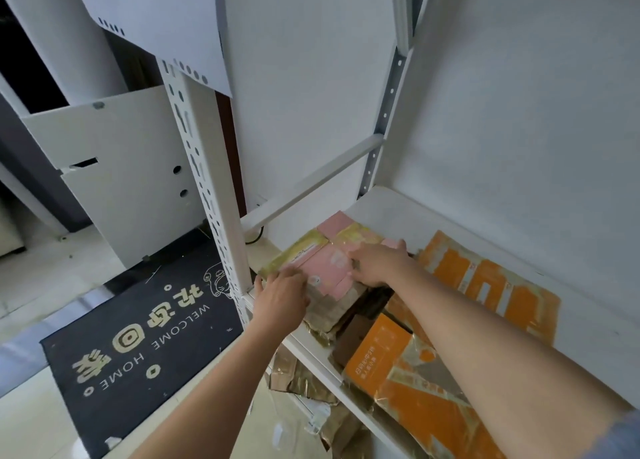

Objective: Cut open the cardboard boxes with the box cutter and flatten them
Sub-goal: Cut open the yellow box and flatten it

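Both hands on the flattened pink box
Left hand (282, 294) grips the pink box (327, 270) at seven o'clock; right hand (377, 263) lies fairly flat, fingers pressing at three o'clock, on the shelf (433, 216)

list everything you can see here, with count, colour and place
pink box: one, pink with yellowish tape, flattened, top of a pile at the shelf's left end
orange boxes: several, orange with tape, flattened, lying on the shelf to the right and front
brown cardboard: some, brown, between the pile and the orange boxes
shelf: one, white, metal rack
post: one, white, perforated, front left of the rack
doormat: one, black with pale lettering, on the floor at left
scraps: some, brownish, on the floor below the shelf
hands: left on the pile's near edge, right on the pink box
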`<state>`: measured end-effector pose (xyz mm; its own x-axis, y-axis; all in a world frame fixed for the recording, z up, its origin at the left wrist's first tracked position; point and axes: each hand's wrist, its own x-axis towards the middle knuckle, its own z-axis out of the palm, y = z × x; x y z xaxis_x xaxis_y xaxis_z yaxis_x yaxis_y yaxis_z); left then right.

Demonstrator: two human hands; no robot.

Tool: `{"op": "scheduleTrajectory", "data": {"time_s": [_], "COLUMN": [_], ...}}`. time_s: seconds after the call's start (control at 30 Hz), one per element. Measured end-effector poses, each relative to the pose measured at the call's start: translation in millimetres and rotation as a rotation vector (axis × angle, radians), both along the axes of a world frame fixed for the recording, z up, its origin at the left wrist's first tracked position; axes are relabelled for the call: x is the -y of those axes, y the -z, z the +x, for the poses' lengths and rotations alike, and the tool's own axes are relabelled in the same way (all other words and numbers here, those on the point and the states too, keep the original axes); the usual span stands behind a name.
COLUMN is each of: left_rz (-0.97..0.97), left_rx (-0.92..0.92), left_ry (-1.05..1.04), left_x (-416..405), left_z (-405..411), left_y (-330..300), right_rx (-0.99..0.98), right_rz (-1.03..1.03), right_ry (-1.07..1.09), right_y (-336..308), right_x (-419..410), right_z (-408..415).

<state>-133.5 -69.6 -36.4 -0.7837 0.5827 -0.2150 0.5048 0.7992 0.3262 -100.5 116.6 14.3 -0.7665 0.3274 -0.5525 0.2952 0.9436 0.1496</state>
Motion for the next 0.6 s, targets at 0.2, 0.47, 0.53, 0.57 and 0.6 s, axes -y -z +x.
{"op": "scheduleTrajectory", "data": {"time_s": [0.2,0.47,0.53,0.57,0.6], "left_rz": [0.111,0.225,0.237,0.240,0.247], "left_rx": [-0.108,-0.145,-0.139,-0.137,-0.127], "left_ry": [0.009,0.174,0.221,0.251,0.285], "left_x": [-1.9,-65.0,-90.4,-104.5,-119.1], "left_z": [20.3,100.0,134.5,154.6,176.2], "left_y": [-31.5,-84.1,-90.6,-92.7,-94.7], "right_rx": [-0.444,-0.563,-0.560,-0.558,-0.556], "right_rz": [-0.029,-0.001,-0.011,-0.009,0.001], "right_ry": [-0.005,0.190,0.275,0.320,0.364], "right_y": [-19.8,-50.8,-57.7,-60.0,-61.6], "right_x": [-6.0,-34.5,-52.7,-62.9,-73.8], "right_z": [54.9,200.5,250.9,278.7,307.5]}}
